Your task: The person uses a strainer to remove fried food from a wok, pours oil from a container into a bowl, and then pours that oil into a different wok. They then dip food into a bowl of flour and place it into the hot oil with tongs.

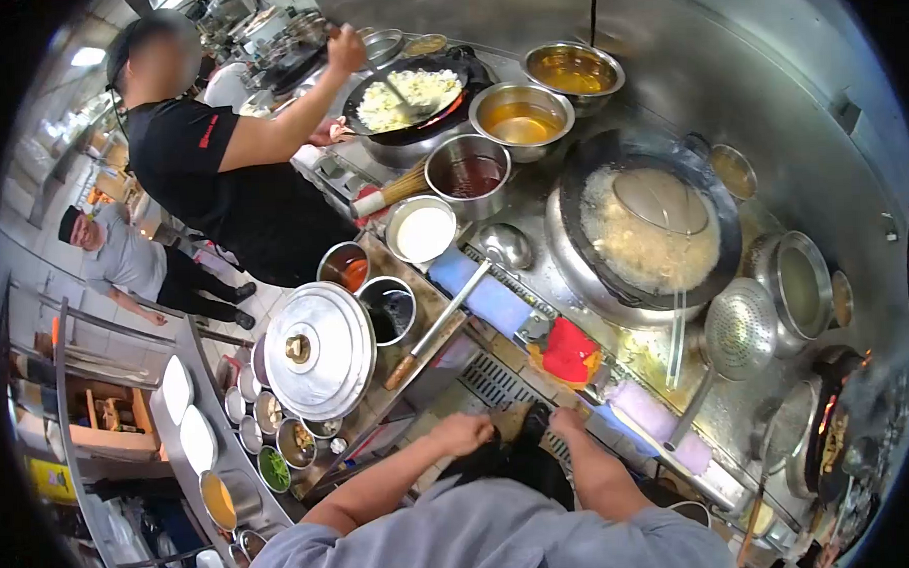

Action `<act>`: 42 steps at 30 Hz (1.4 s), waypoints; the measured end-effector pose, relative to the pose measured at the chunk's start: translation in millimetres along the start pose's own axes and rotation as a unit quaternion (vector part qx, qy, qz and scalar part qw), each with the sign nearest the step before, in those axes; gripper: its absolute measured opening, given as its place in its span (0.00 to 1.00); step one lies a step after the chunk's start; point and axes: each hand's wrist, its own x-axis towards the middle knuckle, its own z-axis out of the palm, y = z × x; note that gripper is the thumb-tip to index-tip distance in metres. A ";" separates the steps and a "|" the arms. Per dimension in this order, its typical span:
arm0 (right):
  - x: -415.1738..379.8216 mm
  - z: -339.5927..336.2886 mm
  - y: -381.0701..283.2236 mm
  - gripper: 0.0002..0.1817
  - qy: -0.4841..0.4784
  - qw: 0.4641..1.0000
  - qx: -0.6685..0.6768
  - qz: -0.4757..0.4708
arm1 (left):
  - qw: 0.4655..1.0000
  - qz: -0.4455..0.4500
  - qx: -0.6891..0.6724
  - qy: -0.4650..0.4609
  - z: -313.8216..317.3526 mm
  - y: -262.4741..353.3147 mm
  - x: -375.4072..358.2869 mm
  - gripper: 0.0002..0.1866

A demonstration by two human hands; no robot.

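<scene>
My left hand (465,434) is curled closed in front of my waist, close to dark cloth (486,461) below it. My right hand (567,420) is also closed, a short way to the right. What either hand holds, if anything, is hidden. Beyond my right hand lies a red cloth (565,352) on the stove's front edge. A large wok (572,205) of bubbling pale liquid sits on the burner, a wire strainer (662,202) resting in it. A ladle (405,371) with a wooden handle end lies across the counter to the left.
A perforated skimmer (741,326) rests right of the wok, by a steel pot (765,288). Flames show near another wok (818,427) at far right. On the left stands a lidded pot (352,353). A co-worker (184,143) stirs food in a wok (450,109).
</scene>
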 end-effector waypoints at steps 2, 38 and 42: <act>17.5 -8.6 -6.9 0.18 0.010 0.999 -0.007 0.033 | 0.999 0.023 0.016 -0.026 -1.2 -3.4 -4.1 0.15; -6.7 -5.2 14.5 0.27 -0.039 0.986 -0.161 0.030 | 0.379 -0.625 0.670 -0.130 -276.8 17.8 50.6 0.23; -48.7 -27.0 -23.5 0.30 -0.064 0.984 -0.129 0.107 | 0.449 -0.603 0.652 -0.101 -279.0 13.9 51.1 0.23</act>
